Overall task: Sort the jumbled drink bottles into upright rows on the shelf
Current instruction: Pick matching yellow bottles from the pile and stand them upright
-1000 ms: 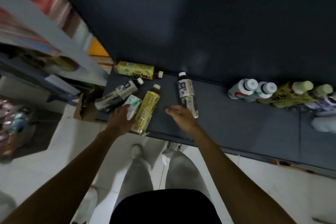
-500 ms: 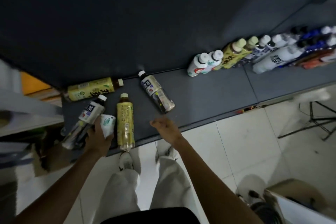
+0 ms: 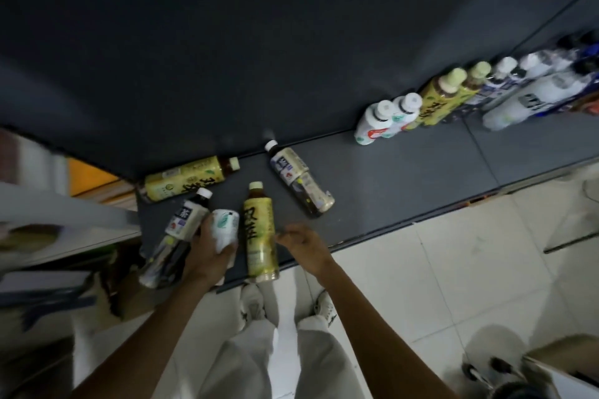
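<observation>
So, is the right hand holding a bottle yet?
No, the right hand is empty, fingertips beside the lying yellow bottle.

White tiled floor [image 3: 421, 269], 2 white shoes [image 3: 252, 304], pale trousers [image 3: 275, 363].

The left hand [image 3: 207, 249] is gripping a small white bottle [image 3: 224, 227] lying on the dark shelf [image 3: 389, 178]. The right hand [image 3: 303, 244] is touching a yellow-labelled bottle [image 3: 259, 233] beside it. 3 more bottles are lying nearby; others are standing upright [image 3: 437, 100] farther right.
</observation>
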